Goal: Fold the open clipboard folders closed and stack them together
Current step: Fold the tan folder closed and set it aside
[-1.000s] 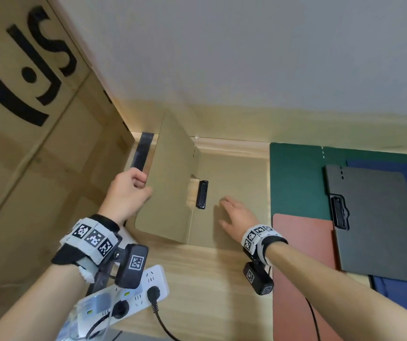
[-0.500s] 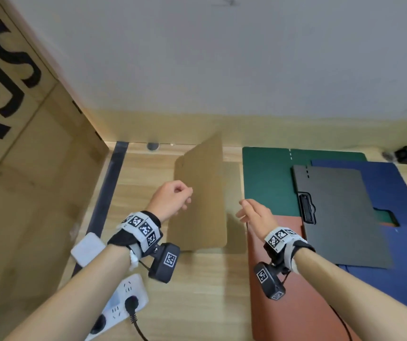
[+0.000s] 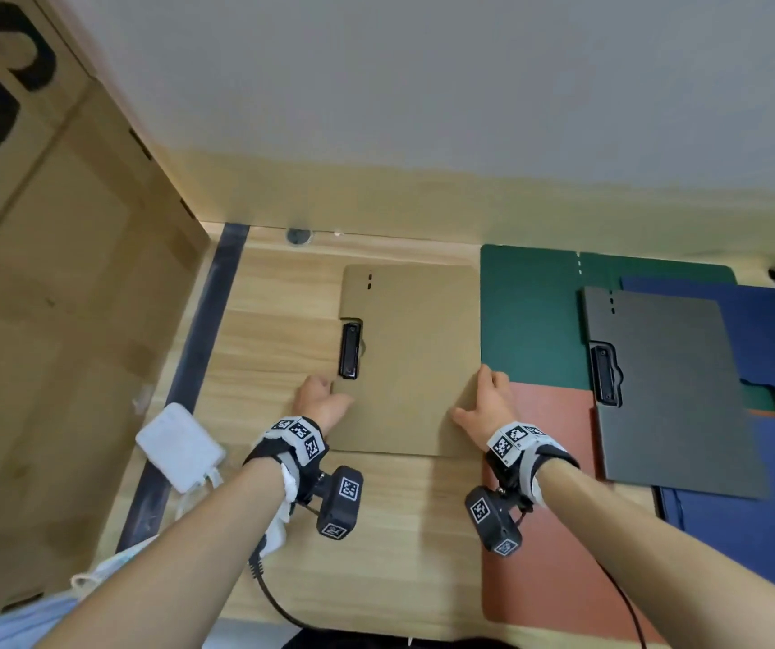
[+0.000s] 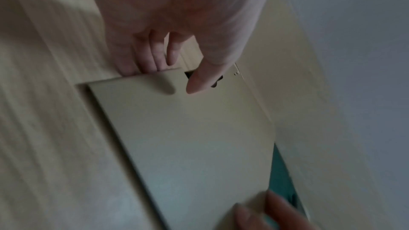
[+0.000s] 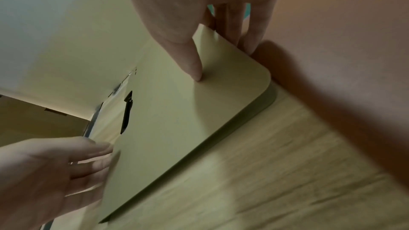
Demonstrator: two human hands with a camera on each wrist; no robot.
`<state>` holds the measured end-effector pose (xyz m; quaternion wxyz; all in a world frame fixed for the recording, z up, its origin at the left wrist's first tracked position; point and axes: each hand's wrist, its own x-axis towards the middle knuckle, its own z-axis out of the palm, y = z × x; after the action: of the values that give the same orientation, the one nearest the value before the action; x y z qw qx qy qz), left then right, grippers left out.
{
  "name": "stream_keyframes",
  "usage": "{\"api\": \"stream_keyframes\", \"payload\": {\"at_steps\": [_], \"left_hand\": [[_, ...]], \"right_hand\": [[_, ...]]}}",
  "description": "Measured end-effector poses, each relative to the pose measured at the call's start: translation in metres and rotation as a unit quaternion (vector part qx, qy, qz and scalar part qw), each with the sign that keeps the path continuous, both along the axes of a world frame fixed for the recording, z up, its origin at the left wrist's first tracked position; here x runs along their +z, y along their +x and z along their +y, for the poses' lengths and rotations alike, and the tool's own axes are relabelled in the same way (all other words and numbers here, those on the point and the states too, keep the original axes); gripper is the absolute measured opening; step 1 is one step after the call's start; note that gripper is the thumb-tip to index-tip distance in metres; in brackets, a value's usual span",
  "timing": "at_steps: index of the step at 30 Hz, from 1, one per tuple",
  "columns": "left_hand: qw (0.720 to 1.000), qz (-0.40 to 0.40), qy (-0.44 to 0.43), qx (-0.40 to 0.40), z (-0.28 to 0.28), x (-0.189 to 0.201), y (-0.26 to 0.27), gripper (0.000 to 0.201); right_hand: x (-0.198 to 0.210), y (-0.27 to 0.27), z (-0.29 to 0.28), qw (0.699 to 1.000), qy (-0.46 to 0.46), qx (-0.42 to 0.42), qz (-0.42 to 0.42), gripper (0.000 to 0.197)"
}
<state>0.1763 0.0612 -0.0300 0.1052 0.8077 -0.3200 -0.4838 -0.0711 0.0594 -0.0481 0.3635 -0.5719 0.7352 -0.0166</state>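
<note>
A tan clipboard folder [image 3: 413,358] lies folded closed on the wooden table [image 3: 366,531], its black clip [image 3: 349,351] at the left edge. My left hand [image 3: 320,400] grips that left edge below the clip; in the left wrist view the left hand [image 4: 172,76] has fingers under the tan folder [image 4: 188,137] and the thumb over the cover. My right hand [image 3: 484,400] holds the right edge, thumb pressed on top of the tan folder [image 5: 177,120]. To the right lie open green [image 3: 530,320], red [image 3: 554,555] and blue [image 3: 774,531] folders, with a closed grey folder [image 3: 671,395] on top of them.
A large cardboard box [image 3: 48,320] stands along the left, with a black strip [image 3: 188,367] at its foot. A white power adapter [image 3: 179,445] and a black cable [image 3: 273,597] lie near my left forearm. The wall runs close behind the folders.
The tan cover, upright a second ago, has swung over to the right and now lies flat. My left hand moved to the left edge and my right hand to the right edge.
</note>
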Motion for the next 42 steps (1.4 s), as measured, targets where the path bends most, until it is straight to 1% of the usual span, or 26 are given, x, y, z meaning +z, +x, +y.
{"api": "stream_keyframes", "payload": {"at_steps": [2,4,6,7,10,11,13,14,17,20,21,22,23,24,25,29,32,33,35,38,39,42], "left_hand": [[0.998,0.042,0.011,0.034,-0.002,-0.005,0.001,0.062],[0.994,0.084,0.013,0.063,-0.004,-0.007,0.004,0.053],[0.987,0.126,-0.005,0.097,-0.004,-0.009,0.005,0.038],[0.983,0.144,-0.019,0.112,-0.004,-0.007,0.005,0.035],[0.974,0.168,-0.075,0.132,-0.005,0.001,-0.001,0.051],[0.972,0.169,-0.093,0.132,-0.006,0.004,-0.004,0.046],[0.971,0.168,-0.117,0.12,-0.008,0.013,-0.012,0.025],[0.97,0.172,-0.128,0.112,-0.009,0.018,-0.017,0.021],[0.967,0.183,-0.15,0.092,-0.012,0.03,-0.035,0.023],[0.965,0.201,-0.145,0.089,-0.018,0.034,-0.063,0.021],[0.965,0.208,-0.136,0.085,-0.02,0.035,-0.076,0.028],[0.965,0.214,-0.129,0.08,-0.021,0.034,-0.089,0.041],[0.966,0.218,-0.12,0.072,-0.023,0.032,-0.103,0.054],[0.967,0.222,-0.113,0.06,-0.024,0.03,-0.117,0.061],[0.967,0.225,-0.107,0.046,-0.025,0.027,-0.134,0.061],[0.969,0.231,-0.084,-0.016,-0.026,0.019,-0.206,0.053],[0.97,0.224,-0.075,-0.051,-0.022,0.01,-0.261,0.028],[0.971,0.22,-0.066,-0.063,-0.021,0.006,-0.278,0.022],[0.973,0.195,-0.048,-0.11,-0.016,-0.003,-0.308,0.019],[0.974,0.126,-0.031,-0.186,-0.011,-0.021,-0.343,0.045],[0.973,0.107,-0.033,-0.204,-0.01,-0.029,-0.35,0.045],[0.969,0.057,-0.031,-0.238,-0.008,-0.03,-0.368,0.037]], "right_hand": [[-0.004,0.001,0.0,1.0,-0.002,-0.005,0.008,0.09],[-0.006,0.0,-0.001,1.0,-0.001,-0.009,0.005,0.096],[-0.007,0.0,-0.002,1.0,-0.006,-0.003,0.003,0.092],[-0.006,0.0,-0.001,1.0,-0.009,-0.001,0.0,0.09],[-0.003,-0.001,-0.002,0.999,-0.004,-0.019,-0.034,0.09],[-0.002,-0.003,-0.002,0.999,-0.003,-0.026,-0.044,0.089],[0.002,-0.009,-0.004,0.997,-0.011,-0.04,-0.059,0.086],[0.004,-0.014,-0.004,0.996,-0.015,-0.048,-0.069,0.085],[0.014,-0.036,-0.008,0.992,-0.03,-0.081,-0.096,0.078],[0.024,-0.071,-0.013,0.987,-0.053,-0.115,-0.095,0.071],[0.026,-0.086,-0.014,0.987,-0.06,-0.122,-0.086,0.07],[0.029,-0.102,-0.015,0.987,-0.065,-0.125,-0.074,0.071],[0.032,-0.118,-0.015,0.987,-0.068,-0.13,-0.062,0.072],[0.035,-0.136,-0.015,0.987,-0.069,-0.136,-0.053,0.072],[0.037,-0.154,-0.014,0.986,-0.071,-0.142,-0.046,0.071],[0.041,-0.23,-0.007,0.982,-0.073,-0.173,-0.027,0.061],[0.04,-0.286,0.004,0.979,-0.062,-0.194,-0.001,0.062],[0.04,-0.302,0.007,0.978,-0.056,-0.2,0.008,0.063],[0.037,-0.332,0.014,0.976,-0.047,-0.21,0.022,0.062],[0.03,-0.365,0.022,0.974,-0.039,-0.218,0.035,0.062],[0.028,-0.373,0.024,0.974,-0.038,-0.221,0.036,0.062],[0.021,-0.387,0.024,0.973,-0.038,-0.224,0.031,0.06]]}}
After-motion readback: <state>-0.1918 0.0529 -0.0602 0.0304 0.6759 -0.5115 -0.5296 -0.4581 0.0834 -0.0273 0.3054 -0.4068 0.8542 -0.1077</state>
